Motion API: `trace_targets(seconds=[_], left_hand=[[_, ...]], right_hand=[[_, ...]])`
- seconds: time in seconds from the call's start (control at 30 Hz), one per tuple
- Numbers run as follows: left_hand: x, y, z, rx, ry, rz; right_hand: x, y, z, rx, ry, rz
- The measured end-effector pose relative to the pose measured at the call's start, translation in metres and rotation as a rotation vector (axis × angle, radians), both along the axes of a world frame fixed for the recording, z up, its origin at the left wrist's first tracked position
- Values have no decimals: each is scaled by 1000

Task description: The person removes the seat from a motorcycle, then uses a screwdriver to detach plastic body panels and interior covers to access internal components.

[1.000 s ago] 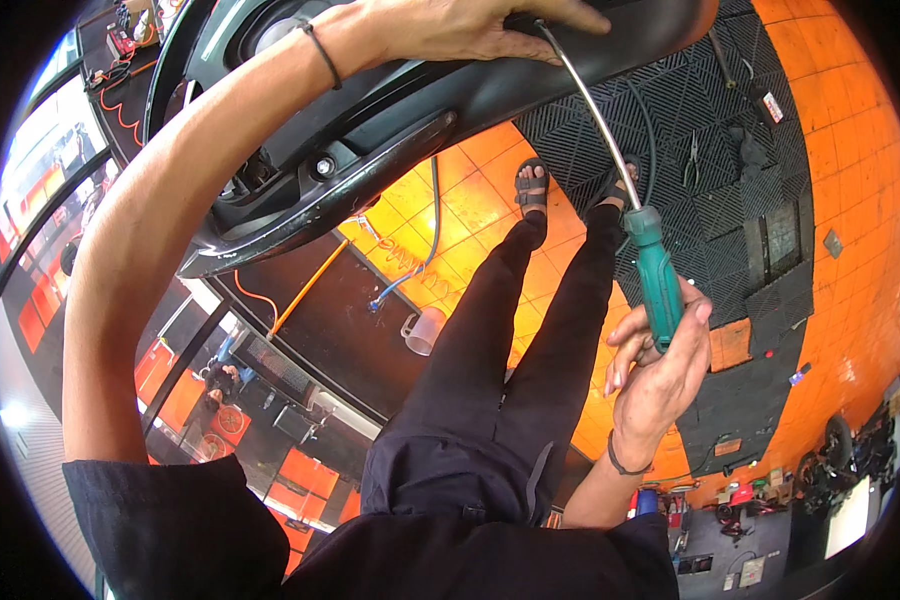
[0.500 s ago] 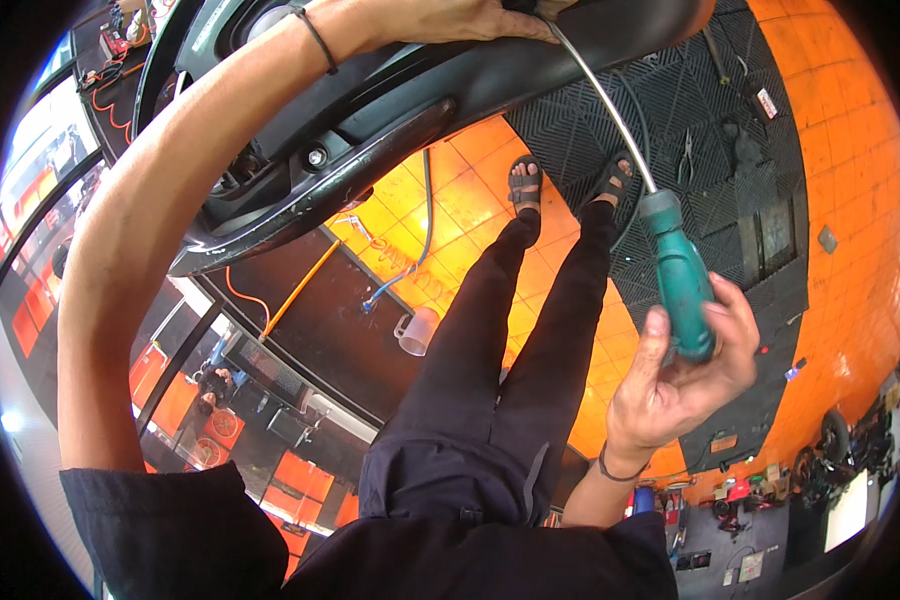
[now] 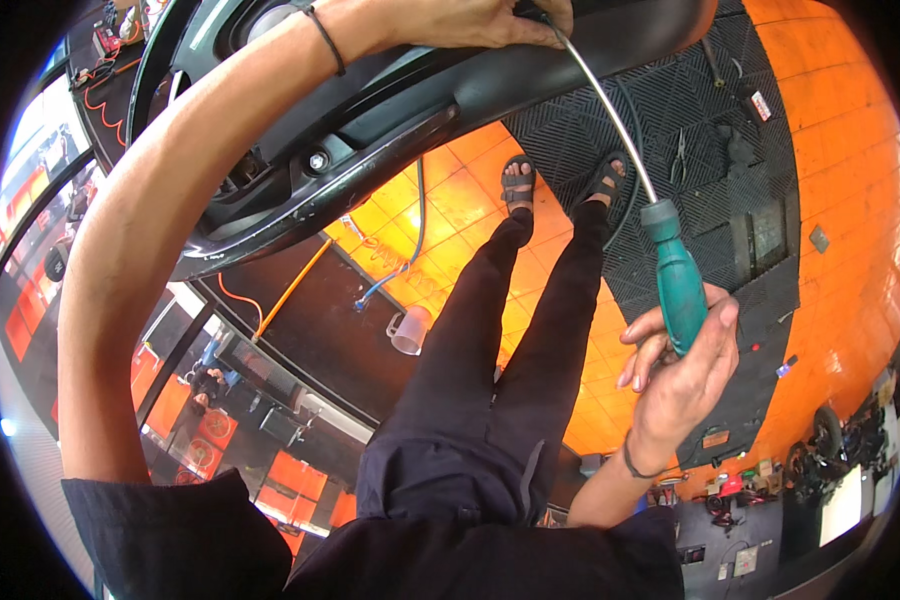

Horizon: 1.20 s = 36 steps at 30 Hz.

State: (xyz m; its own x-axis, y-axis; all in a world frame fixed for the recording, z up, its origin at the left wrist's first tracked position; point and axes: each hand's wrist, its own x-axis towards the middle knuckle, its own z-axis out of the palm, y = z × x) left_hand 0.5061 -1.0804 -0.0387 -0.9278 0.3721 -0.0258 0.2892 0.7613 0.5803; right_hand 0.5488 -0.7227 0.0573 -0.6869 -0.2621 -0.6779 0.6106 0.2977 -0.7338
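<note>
Teal-handled screwdriver (image 3: 678, 280) sits in your right hand (image 3: 682, 375) at four o'clock, fingers curled around the grip, free air all about it. Its steel shaft rises to twelve o'clock, where your left hand (image 3: 460, 20) lies flat, fingers pinching the tip against the black scooter body panel (image 3: 490, 85) edge.

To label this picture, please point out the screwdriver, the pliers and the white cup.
screwdriver (image 3: 678, 285), head view, green handle.
pliers (image 3: 678, 158), head view, its handles.
white cup (image 3: 408, 331), head view, its side.

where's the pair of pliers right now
In the head view, upper right: the dark metal pliers lie on the black ribbed floor mat, just right of the long green-handled screwdriver.
</note>
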Motion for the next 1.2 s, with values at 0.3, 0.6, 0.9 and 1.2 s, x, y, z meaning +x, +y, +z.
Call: trace_targets(seconds=[0.3,0.6,0.9,1.2], left_hand=[[1,-1,-5,-7,58,-40],[-5,8,7,-132,40,-22],[-12,15,12,-217,-128,89],[-6,10,7,-143,-69,80]], right_hand=[[-9,8,5,51,-12,42],[-6,-15,-2,229,437,83],[10,-14,-8,237,582,106],[-2,1,-25,229,974,410]])
